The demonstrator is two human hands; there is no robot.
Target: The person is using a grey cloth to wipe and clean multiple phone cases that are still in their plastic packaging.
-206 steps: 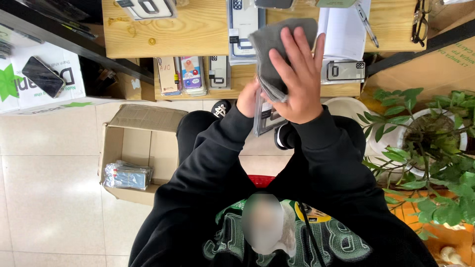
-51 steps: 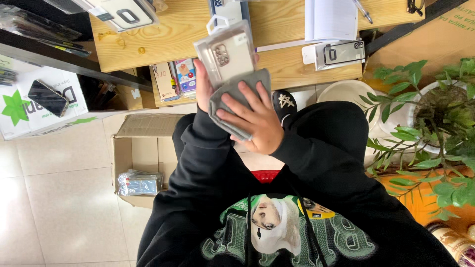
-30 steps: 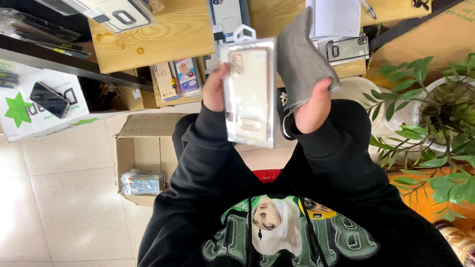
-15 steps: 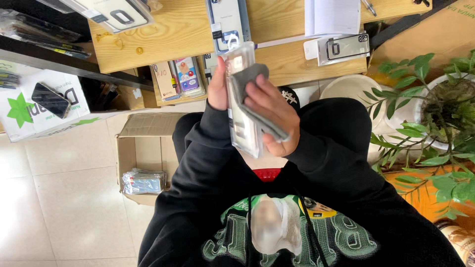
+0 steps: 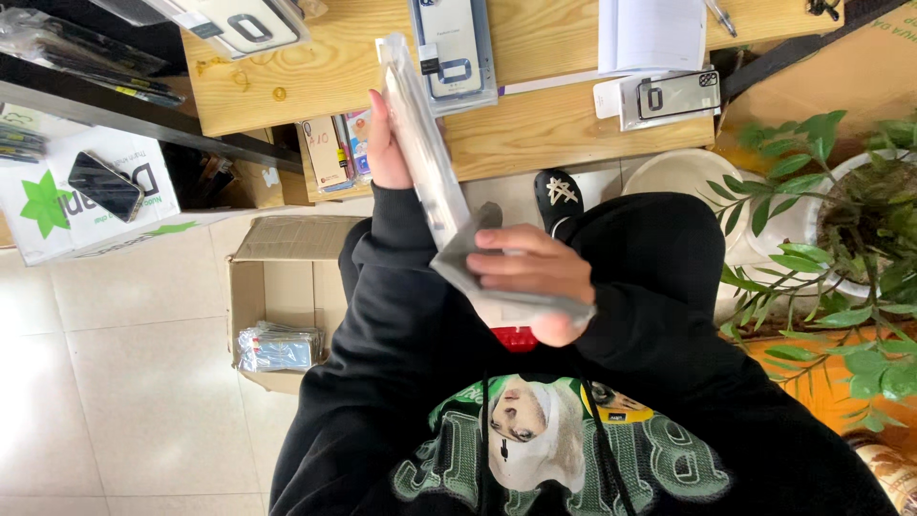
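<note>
Left hand [image 5: 387, 143]: raised in front of the wooden desk edge, fingers closed around the upper part of a clear-packaged phone case, thumb side hidden behind the pack.
Right hand [image 5: 530, 277]: lower, nearer the body than the desk, fingers curled and pinching a grey cloth against the bottom end of the pack.
Clear-packaged phone case [image 5: 420, 143]: long flat transparent pack, turned nearly edge-on, tilted, top end overlapping the desk, bottom end meeting the cloth.
Grey cloth [image 5: 478, 277]: folded over the pack's lower end, touching it, trapped under the right fingers.
Wooden desk [image 5: 544, 124]: light wood, across the top of the view, landmark for the rest.
Packaged case on desk [image 5: 454, 48]: flat, just beyond the held pack's top end.
Second boxed case [image 5: 669, 96]: on the desk's right part, near its front edge.
White notebook [image 5: 650, 33]: on the desk, behind that boxed case.
Cardboard box [image 5: 277, 306]: open, on the tiled floor below the desk's left half, a bundle of wrapped packs [image 5: 279, 346] inside.
Potted plant [image 5: 841, 220]: green leaves, on the floor right of the desk.
Black sleeves [image 5: 401, 287]: covering both arms up to the wrists, below the desk edge.
</note>
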